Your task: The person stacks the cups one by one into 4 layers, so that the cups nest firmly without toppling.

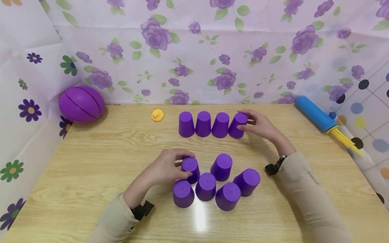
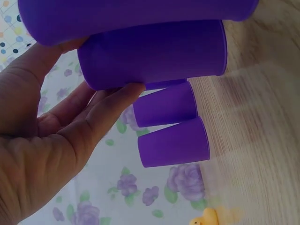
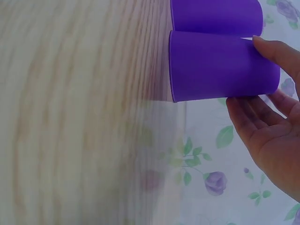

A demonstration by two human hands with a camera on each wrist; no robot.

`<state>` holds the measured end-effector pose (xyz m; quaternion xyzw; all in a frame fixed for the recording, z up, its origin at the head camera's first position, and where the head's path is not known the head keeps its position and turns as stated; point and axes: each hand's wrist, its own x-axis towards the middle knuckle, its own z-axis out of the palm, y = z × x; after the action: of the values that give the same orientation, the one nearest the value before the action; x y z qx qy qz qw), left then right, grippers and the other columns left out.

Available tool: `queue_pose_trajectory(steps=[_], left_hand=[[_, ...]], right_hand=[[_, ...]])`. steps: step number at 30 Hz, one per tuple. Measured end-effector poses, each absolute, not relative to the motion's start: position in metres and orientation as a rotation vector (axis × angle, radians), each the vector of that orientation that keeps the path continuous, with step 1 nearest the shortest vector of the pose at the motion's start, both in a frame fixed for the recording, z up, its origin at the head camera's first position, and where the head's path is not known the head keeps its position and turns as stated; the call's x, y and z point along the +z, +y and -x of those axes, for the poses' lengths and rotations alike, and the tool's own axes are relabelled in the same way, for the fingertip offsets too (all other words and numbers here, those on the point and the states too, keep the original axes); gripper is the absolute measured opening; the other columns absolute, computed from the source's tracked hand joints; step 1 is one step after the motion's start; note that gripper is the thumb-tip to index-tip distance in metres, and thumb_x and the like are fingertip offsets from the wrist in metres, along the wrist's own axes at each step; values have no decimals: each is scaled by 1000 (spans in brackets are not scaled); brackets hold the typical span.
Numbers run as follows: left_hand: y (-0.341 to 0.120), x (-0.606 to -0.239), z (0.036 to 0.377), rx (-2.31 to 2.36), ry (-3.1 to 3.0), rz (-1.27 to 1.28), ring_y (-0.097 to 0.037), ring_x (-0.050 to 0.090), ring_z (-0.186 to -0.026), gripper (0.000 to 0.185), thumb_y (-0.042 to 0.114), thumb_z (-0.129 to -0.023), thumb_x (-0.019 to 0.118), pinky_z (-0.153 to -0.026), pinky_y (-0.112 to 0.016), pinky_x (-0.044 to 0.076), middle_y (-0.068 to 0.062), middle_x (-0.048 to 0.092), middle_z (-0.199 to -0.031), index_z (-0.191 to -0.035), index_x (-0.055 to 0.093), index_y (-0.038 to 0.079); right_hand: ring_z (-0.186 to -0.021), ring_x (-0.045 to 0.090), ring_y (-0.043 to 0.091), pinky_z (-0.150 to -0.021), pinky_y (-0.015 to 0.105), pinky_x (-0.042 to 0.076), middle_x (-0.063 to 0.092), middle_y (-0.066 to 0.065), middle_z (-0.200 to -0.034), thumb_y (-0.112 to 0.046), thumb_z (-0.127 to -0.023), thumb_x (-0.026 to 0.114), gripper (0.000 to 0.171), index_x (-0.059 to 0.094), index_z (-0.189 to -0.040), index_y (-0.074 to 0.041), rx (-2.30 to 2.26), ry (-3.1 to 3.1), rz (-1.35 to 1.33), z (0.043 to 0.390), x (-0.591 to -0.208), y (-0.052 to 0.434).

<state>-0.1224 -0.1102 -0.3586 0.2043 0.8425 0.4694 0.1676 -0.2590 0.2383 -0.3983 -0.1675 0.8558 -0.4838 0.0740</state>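
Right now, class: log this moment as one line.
left hand: holds near cup | right hand: holds row's end cup | table: ten cups upside down

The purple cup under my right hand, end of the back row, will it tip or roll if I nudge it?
The cup is already leaning, so it probably tips easily. It looks like thin, smooth plastic, likely light and stiff. On its side its taper would likely make it roll in a curve across the table. The right hand holds its top.
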Motion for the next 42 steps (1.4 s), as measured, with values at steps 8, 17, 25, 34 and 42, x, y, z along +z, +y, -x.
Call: queue_pose_trajectory(steps=[8, 17, 25, 34, 42], left_hand=[[-109, -357, 123, 1351, 2395, -575, -30, 58, -111, 46, 4, -70, 78, -87, -30, 52, -14, 62, -117, -113, 63, 1], [-110, -363, 127, 1343, 2378, -634, -25, 60, -106, 44, 8, -69, 81, -88, -30, 52, -7, 64, -108, -109, 62, 4], [-119, -369, 133, 1327, 2373, -657, -22, 59, -107, 45, 14, -72, 80, -90, -31, 51, -2, 62, -109, -112, 61, 9], [-138, -354, 139, 1463, 2619, -744, -15, 59, -99, 48, 21, -74, 80, -90, -38, 49, 1, 63, -105, -118, 62, 13], [-139, -328, 167, 1735, 2698, -638, -22, 57, -106, 49, 14, -82, 72, -97, -38, 45, -9, 54, -117, -127, 54, 8]], right_hand=[[-125, 46, 29, -104, 42, 39, 47, 9, -136, -25, -81, 74, 68, 41, -140, -12, -1451, 2570, 540, 259, -398, 241], [-133, 35, 28, -109, 46, 30, 41, 11, -142, -34, -85, 69, 69, 35, -143, -17, -1433, 2716, 450, 230, -382, 252], [-121, 48, 14, -101, 36, 41, 54, 5, -131, -22, -89, 64, 45, 51, -132, -13, -1481, 2706, 705, 181, -363, 237], [-123, 48, 11, -103, 34, 40, 54, 2, -131, -15, -89, 64, 44, 51, -132, -14, -1413, 2361, 958, 169, -353, 214], [-124, 46, 14, -102, 39, 41, 52, -5, -133, -30, -84, 70, 54, 49, -133, -21, -1184, 2453, 1027, 160, -355, 202]])
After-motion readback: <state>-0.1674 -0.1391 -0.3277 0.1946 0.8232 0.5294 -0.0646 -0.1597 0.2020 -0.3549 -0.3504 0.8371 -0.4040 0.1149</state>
